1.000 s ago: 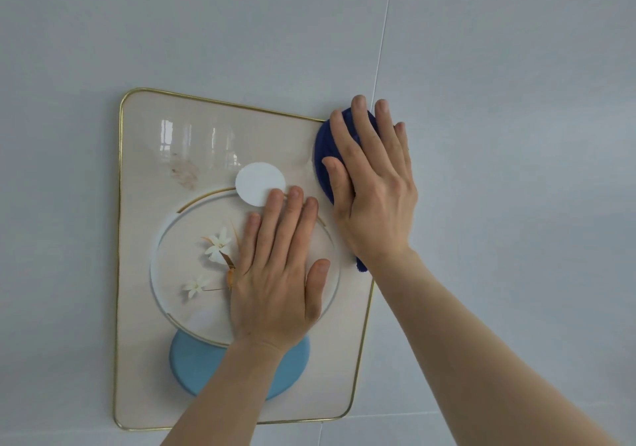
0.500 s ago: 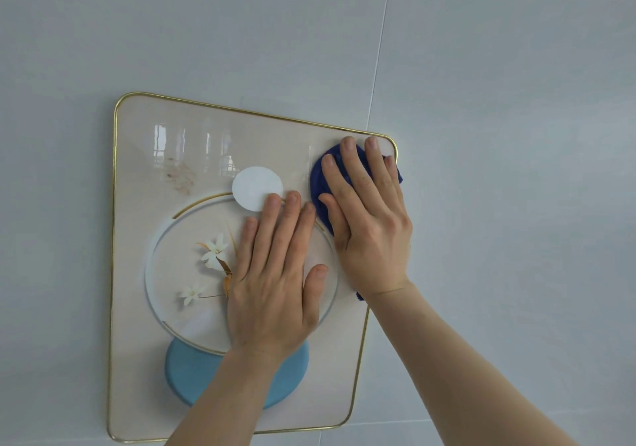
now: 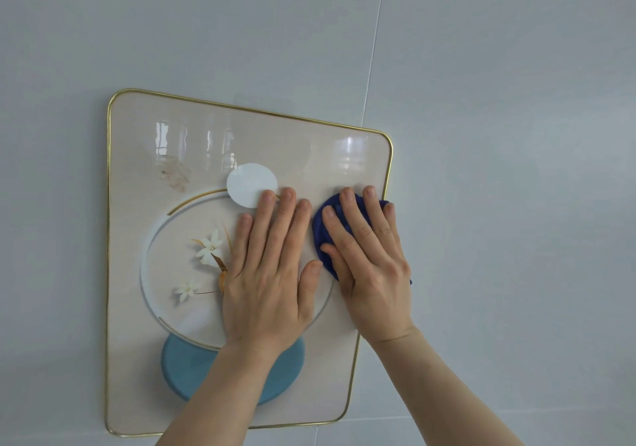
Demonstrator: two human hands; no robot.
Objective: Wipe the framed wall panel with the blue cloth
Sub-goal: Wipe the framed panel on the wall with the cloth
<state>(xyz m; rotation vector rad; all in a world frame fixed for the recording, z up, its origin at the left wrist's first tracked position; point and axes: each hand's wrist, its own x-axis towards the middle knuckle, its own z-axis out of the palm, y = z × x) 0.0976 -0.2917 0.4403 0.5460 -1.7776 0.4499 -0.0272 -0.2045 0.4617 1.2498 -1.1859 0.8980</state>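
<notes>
The framed wall panel [image 3: 137,156] hangs on a pale wall; it is beige with a thin gold rim, a white ring, small white flowers, a white disc and a light blue oval. My left hand [image 3: 268,273] lies flat on the panel's middle, fingers spread, holding nothing. My right hand [image 3: 368,263] presses the dark blue cloth [image 3: 321,235] flat against the panel near its right edge; most of the cloth is hidden under the palm. A faint brownish smudge [image 3: 175,172] shows at the panel's upper left.
Plain grey-white wall tiles [image 3: 516,136] surround the panel, with a vertical seam [image 3: 375,50] running down to the panel's upper right corner. Window reflections glint on the panel's glossy top.
My right hand has slid the blue cloth down from the panel's top right corner along the right edge. My left hand stays flat on the middle.
</notes>
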